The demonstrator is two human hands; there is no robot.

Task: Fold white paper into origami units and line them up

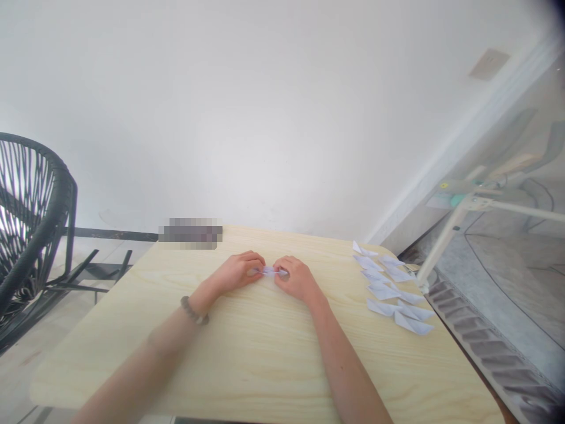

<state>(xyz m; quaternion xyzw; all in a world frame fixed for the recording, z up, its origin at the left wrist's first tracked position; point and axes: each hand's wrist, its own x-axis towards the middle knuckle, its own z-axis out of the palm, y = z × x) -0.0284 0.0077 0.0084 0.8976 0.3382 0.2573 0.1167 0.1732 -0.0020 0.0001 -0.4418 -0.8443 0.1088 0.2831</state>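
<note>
Both my hands rest on a light wooden table, near its far middle. My left hand and my right hand pinch the two ends of a small folded white paper piece, fingers curled closed on it. A beaded bracelet circles my left wrist. Along the right side of the table lie several folded white paper pieces in a loose row, well clear of my right hand.
A black wicker chair stands to the left beside the table. A white wall rises behind. On the right are a pale wooden stand and grey floor. A blurred dark patch sits at the table's far edge.
</note>
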